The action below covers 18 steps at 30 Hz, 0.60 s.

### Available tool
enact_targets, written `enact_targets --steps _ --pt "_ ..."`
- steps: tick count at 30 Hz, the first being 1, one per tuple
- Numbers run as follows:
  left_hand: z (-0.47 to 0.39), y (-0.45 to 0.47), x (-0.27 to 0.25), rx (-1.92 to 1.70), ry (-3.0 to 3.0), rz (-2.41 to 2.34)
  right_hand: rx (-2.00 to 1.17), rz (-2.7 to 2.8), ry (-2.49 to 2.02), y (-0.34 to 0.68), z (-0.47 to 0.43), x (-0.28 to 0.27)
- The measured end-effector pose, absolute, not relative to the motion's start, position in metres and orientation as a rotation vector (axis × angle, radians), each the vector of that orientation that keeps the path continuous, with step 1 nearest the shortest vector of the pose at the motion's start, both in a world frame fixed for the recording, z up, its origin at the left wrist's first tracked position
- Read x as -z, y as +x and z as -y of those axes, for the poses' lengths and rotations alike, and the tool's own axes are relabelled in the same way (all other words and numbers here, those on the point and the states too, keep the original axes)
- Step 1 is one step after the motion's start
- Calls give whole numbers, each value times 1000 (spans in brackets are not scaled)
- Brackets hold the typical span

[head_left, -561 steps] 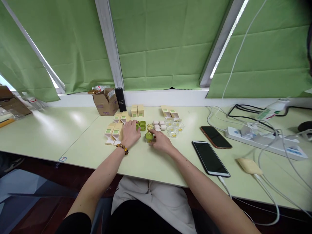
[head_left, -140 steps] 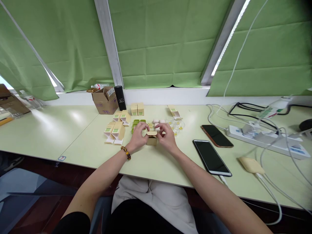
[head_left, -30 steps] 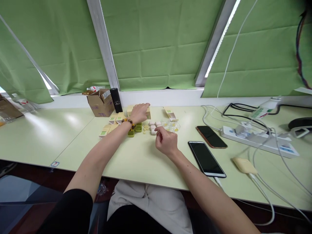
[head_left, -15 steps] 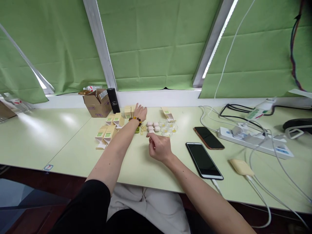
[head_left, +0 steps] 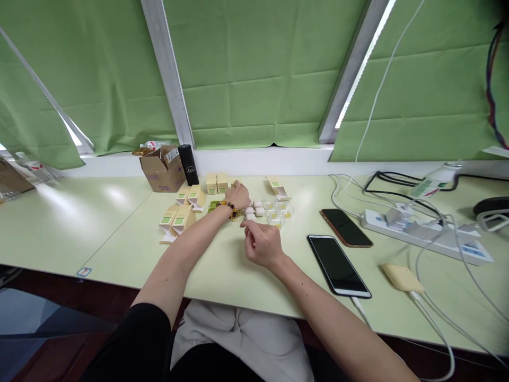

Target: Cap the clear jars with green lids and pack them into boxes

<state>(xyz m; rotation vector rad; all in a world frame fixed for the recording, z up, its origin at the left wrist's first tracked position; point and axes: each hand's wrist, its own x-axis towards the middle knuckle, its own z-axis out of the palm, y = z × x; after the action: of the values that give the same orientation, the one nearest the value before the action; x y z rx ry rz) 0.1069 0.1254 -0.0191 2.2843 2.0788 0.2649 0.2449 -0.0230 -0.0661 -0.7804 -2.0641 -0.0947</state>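
Observation:
My left hand (head_left: 237, 195), with a beaded bracelet at the wrist, is over the small items mid-table. Its fingers bend down, mostly hidden behind the back of the hand. Close by it are several pale pink rounded pieces (head_left: 259, 211), clear plastic pieces with yellow spots (head_left: 275, 218) and a green piece (head_left: 213, 205). In front of the clear pieces, my right hand (head_left: 262, 244) is curled closed with its index finger bent forward; what it may hold is hidden. Small cardboard boxes (head_left: 183, 217) with green labels stand in pairs to the left, some with flaps open.
One more open box (head_left: 277, 188) lies at the back. Two phones (head_left: 338, 265), a yellow case on a cable (head_left: 401, 277) and a power strip (head_left: 427, 236) with tangled cables are at right. A brown carton (head_left: 163, 172) and black cylinder (head_left: 187, 165) stand back left.
My left hand has moved from the paired boxes at the back toward the pink pieces, its spread fingers now bent down. My right hand stays about where it was. The view has shifted slightly.

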Motion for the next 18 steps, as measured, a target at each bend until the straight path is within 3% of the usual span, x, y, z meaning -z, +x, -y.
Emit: enact_targets --steps 18 --pt "-189 105 29 -325 1982 -2111 76 2079 -764 244 26 67"
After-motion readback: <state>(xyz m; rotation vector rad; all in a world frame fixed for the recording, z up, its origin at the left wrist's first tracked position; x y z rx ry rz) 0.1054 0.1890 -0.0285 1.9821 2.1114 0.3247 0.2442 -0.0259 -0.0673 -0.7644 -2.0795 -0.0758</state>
